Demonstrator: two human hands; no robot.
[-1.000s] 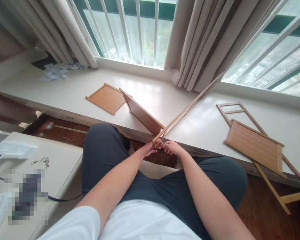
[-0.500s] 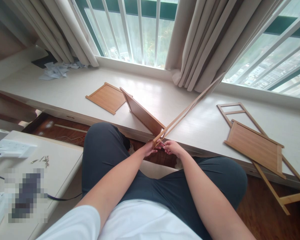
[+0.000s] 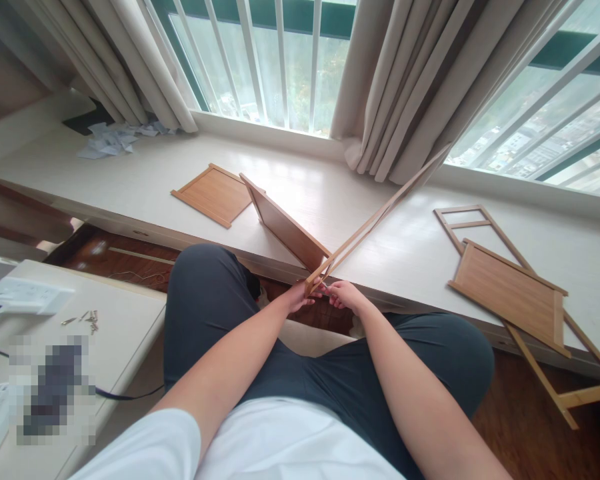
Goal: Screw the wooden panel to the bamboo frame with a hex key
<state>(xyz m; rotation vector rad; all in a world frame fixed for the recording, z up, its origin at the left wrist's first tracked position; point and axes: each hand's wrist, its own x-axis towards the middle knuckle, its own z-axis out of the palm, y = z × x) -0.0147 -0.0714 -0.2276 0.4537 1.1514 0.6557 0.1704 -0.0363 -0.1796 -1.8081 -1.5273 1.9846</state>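
Between my knees, my left hand is closed around the near end of a long, narrow wooden frame, which slants up and away to the right. A wooden panel stands on edge and meets the frame close to my hands. Just right of that joint, my right hand is closed in a pinch against the frame's end. Something small and thin is between its fingertips, too small to name.
A flat wooden panel lies on the white window ledge. To the right, another panel rests across a wooden frame that overhangs the ledge. Small metal fasteners lie on the side table. Crumpled paper sits far left.
My right hand's fingers have turned very slightly at the joint. The frame, the panel and my left hand stay in place.
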